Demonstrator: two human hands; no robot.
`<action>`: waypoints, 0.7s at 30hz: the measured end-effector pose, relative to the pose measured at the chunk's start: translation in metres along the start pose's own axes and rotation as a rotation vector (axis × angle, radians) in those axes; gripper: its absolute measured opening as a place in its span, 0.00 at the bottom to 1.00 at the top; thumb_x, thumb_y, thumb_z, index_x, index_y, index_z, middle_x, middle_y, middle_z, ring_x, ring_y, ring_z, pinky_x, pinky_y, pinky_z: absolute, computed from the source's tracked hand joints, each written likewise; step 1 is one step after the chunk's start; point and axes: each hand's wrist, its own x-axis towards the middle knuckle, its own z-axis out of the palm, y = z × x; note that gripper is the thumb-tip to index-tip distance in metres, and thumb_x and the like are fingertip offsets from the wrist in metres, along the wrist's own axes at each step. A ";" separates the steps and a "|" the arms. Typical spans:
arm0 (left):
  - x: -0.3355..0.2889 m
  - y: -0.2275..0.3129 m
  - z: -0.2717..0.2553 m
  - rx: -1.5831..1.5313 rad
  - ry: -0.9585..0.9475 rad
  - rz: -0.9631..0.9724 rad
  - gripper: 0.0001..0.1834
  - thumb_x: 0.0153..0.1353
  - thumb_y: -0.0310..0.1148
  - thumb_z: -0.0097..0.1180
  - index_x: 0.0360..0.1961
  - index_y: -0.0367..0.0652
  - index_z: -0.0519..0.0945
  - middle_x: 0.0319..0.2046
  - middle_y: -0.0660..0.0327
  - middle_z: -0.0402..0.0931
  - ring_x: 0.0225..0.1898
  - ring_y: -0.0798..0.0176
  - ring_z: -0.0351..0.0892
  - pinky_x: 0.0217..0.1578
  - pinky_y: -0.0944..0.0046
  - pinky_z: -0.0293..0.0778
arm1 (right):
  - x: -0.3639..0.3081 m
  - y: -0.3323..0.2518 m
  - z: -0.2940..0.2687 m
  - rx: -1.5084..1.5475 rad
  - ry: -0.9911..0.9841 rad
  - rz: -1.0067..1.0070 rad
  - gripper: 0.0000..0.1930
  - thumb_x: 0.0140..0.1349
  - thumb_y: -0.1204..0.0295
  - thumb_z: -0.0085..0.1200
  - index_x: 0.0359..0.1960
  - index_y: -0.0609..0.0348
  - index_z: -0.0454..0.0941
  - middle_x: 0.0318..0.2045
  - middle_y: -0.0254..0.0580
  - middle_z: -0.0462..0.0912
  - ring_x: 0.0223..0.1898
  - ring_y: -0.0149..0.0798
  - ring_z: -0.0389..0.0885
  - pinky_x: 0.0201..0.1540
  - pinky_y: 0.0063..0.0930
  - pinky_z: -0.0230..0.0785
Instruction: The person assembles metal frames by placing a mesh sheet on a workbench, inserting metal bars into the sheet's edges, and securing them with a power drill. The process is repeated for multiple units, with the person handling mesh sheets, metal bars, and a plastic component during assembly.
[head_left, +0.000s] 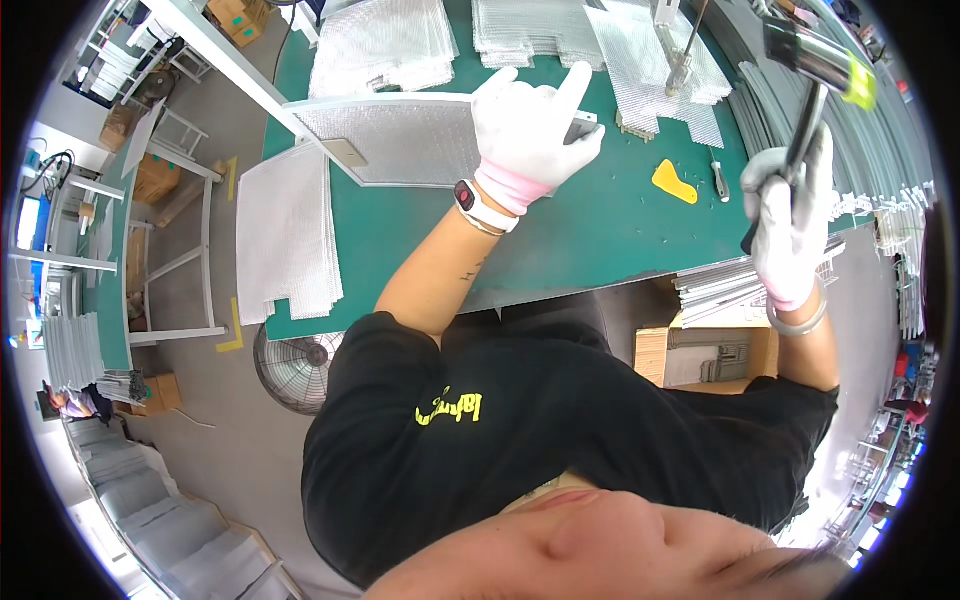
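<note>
A rectangular metal mesh filter panel point(400, 140) with an aluminium frame lies on the green worktable point(580, 240). My left hand point(530, 130), in a white glove with a pink cuff, presses down on the panel's right end, index finger stretched along the frame corner. A watch sits on that wrist. My right hand point(790, 225), gloved the same way, grips the dark handle of a hammer point(815, 70). The hammer is raised above the table's right side, with its metal head and yellow-green tip up by the frame's top edge.
Stacks of loose mesh sheets point(385, 45) lie at the table's far side, and another stack point(285, 235) overhangs its left end. A yellow scraper point(675, 182) and a small tool point(719, 180) lie between my hands. Metal strips point(725, 285) are piled at the right, a floor fan point(295, 365) stands below.
</note>
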 end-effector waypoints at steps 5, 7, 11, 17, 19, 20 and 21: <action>0.001 -0.003 0.003 -0.025 0.024 0.028 0.30 0.40 0.44 0.70 0.47 0.42 0.82 0.13 0.66 0.65 0.16 0.60 0.64 0.33 0.60 0.69 | 0.010 0.001 0.011 -0.461 -0.558 0.133 0.29 0.65 0.79 0.51 0.69 0.58 0.64 0.40 0.51 0.83 0.35 0.49 0.81 0.44 0.32 0.75; 0.000 -0.004 0.001 0.001 0.043 0.031 0.30 0.40 0.44 0.70 0.47 0.42 0.82 0.13 0.66 0.65 0.17 0.60 0.66 0.34 0.59 0.69 | 0.013 -0.007 0.011 -0.399 -0.428 0.160 0.29 0.65 0.78 0.49 0.70 0.59 0.63 0.40 0.51 0.83 0.35 0.49 0.82 0.45 0.32 0.75; -0.001 -0.004 0.001 0.007 0.036 0.010 0.31 0.40 0.44 0.70 0.48 0.44 0.82 0.13 0.67 0.66 0.18 0.60 0.68 0.38 0.57 0.71 | 0.000 -0.019 0.025 -0.211 -0.183 0.321 0.28 0.66 0.78 0.45 0.70 0.62 0.62 0.39 0.51 0.84 0.35 0.49 0.83 0.44 0.32 0.76; -0.006 -0.003 0.002 0.011 0.055 0.059 0.28 0.42 0.44 0.70 0.46 0.45 0.83 0.15 0.69 0.68 0.21 0.62 0.70 0.43 0.55 0.72 | -0.028 0.022 0.051 -0.228 -0.568 0.679 0.31 0.63 0.76 0.48 0.70 0.50 0.64 0.44 0.59 0.81 0.41 0.56 0.81 0.47 0.40 0.74; -0.011 0.001 0.001 0.004 0.080 0.068 0.25 0.43 0.43 0.70 0.44 0.46 0.83 0.16 0.69 0.68 0.21 0.63 0.70 0.44 0.55 0.71 | -0.066 0.055 0.076 -0.190 -0.482 0.520 0.30 0.62 0.76 0.49 0.69 0.53 0.64 0.47 0.59 0.79 0.46 0.56 0.79 0.52 0.40 0.72; -0.013 0.003 -0.002 0.010 0.067 0.064 0.24 0.43 0.43 0.70 0.42 0.46 0.83 0.16 0.69 0.68 0.21 0.63 0.70 0.44 0.55 0.70 | -0.083 0.075 0.086 -0.182 -0.482 0.532 0.30 0.62 0.76 0.49 0.69 0.55 0.63 0.49 0.60 0.78 0.49 0.56 0.78 0.54 0.40 0.70; -0.014 0.005 -0.003 0.017 0.056 0.062 0.22 0.43 0.43 0.70 0.40 0.47 0.83 0.16 0.69 0.68 0.22 0.63 0.70 0.44 0.55 0.70 | -0.089 0.091 0.095 -0.209 -0.347 0.508 0.30 0.62 0.76 0.49 0.69 0.57 0.63 0.51 0.60 0.76 0.52 0.55 0.76 0.56 0.41 0.69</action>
